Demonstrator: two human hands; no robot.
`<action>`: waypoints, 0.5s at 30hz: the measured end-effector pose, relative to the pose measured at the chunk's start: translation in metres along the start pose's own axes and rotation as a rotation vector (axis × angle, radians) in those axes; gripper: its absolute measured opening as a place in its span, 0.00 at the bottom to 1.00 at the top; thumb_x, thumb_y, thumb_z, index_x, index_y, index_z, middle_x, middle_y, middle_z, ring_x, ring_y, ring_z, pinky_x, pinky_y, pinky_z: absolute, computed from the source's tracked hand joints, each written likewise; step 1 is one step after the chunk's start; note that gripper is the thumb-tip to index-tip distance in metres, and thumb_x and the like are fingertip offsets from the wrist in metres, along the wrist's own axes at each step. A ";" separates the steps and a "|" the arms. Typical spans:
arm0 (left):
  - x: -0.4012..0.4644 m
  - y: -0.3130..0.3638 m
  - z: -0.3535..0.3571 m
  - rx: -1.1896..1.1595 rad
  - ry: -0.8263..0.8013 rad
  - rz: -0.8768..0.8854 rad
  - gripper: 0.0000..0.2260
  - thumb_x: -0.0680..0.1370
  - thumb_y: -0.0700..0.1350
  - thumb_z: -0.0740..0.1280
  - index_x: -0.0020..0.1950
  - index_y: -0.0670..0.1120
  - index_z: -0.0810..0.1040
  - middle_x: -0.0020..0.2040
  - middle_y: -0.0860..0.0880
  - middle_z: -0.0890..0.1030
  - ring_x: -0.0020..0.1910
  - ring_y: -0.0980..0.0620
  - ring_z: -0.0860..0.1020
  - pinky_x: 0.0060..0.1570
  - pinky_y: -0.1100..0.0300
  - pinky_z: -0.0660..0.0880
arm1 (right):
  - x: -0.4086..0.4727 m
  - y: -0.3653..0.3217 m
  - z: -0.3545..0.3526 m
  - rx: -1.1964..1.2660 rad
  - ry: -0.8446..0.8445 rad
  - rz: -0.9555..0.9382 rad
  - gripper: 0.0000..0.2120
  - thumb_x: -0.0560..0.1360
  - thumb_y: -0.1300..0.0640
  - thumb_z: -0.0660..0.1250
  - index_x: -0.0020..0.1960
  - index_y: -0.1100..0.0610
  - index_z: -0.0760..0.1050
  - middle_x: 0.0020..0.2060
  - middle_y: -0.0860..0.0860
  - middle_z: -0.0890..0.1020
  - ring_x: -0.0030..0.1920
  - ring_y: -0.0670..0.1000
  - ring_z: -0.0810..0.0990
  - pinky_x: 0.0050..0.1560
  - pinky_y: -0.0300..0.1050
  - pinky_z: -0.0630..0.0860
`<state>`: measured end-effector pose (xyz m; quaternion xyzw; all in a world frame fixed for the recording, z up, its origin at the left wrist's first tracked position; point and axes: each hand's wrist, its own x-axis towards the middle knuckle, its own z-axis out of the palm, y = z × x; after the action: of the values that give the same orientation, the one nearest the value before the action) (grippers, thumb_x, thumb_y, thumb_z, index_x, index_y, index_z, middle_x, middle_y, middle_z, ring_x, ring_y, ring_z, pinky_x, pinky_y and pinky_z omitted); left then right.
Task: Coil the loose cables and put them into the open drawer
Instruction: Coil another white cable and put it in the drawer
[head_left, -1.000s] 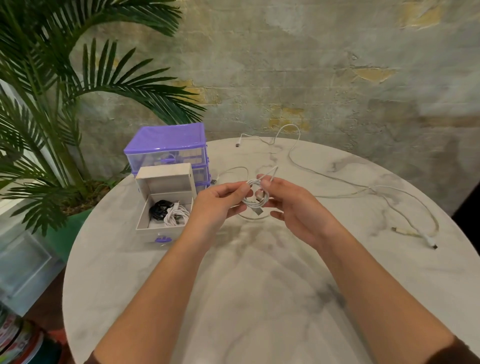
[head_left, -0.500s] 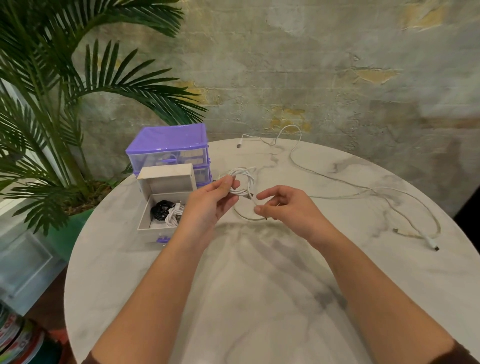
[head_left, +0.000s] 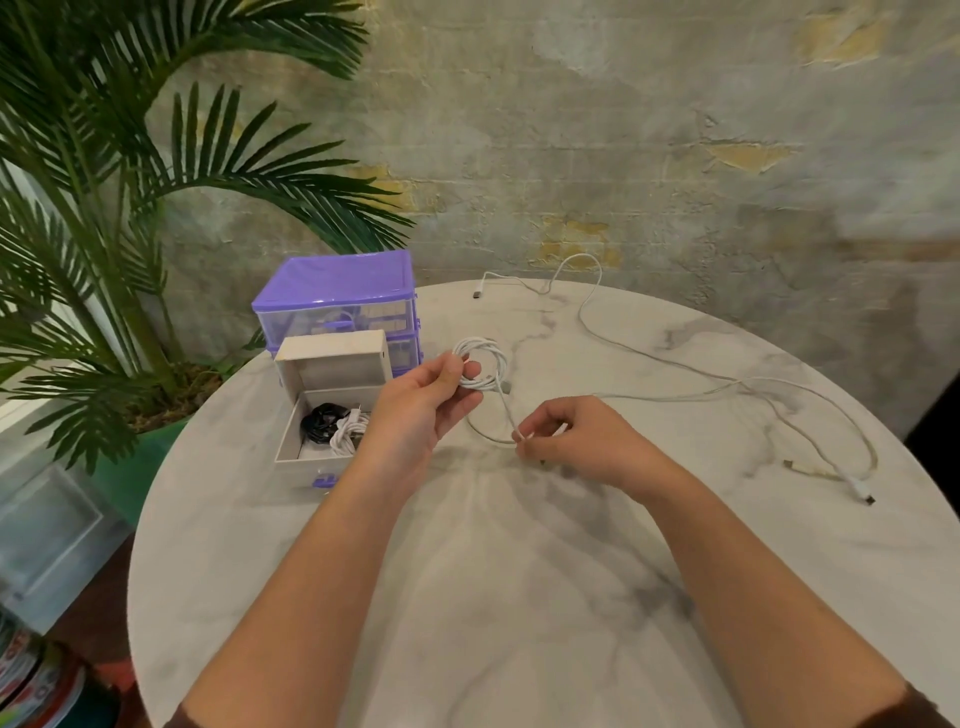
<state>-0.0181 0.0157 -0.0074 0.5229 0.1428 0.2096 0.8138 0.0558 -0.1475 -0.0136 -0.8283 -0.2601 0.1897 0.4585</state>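
Open drawer, near left: one black coil and one white coil inside. Right hand pinches the white cable's free tail; left hand, raised, grips its coiled loops. Beyond, two loose cables trail across the marble table; purple drawer unit stands behind

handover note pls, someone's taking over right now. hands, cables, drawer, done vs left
Left hand: holds the coiled white cable above the table.
Right hand: pinches that cable's loose tail.
Open drawer, at left in front of the purple drawer unit: holds a black coil and a white coil.
Done: two coils stowed, third mostly wound.
Left: wind in the tail, put it in the drawer, then coil the loose cables across the table's right side.
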 end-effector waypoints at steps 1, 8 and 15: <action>0.000 0.000 0.001 0.015 -0.002 0.003 0.07 0.80 0.39 0.64 0.56 0.40 0.77 0.44 0.49 0.83 0.44 0.54 0.80 0.47 0.64 0.80 | -0.002 -0.002 -0.001 0.049 -0.032 -0.021 0.07 0.70 0.57 0.75 0.48 0.53 0.83 0.33 0.46 0.79 0.30 0.45 0.74 0.34 0.38 0.71; -0.003 -0.004 0.004 0.143 -0.062 -0.015 0.08 0.79 0.41 0.66 0.57 0.40 0.79 0.45 0.47 0.81 0.46 0.51 0.82 0.50 0.59 0.81 | -0.006 -0.009 -0.002 0.355 -0.023 -0.097 0.08 0.73 0.55 0.74 0.51 0.55 0.84 0.36 0.50 0.83 0.27 0.47 0.64 0.28 0.36 0.63; -0.004 -0.006 0.005 0.235 0.063 0.104 0.11 0.80 0.45 0.65 0.55 0.37 0.78 0.42 0.45 0.76 0.43 0.51 0.79 0.46 0.58 0.82 | -0.007 -0.013 0.000 0.325 0.090 -0.129 0.09 0.76 0.50 0.69 0.49 0.54 0.84 0.34 0.48 0.80 0.26 0.45 0.65 0.27 0.32 0.63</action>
<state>-0.0177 0.0076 -0.0103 0.6144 0.1647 0.2497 0.7301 0.0470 -0.1456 -0.0022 -0.7324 -0.2580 0.1621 0.6089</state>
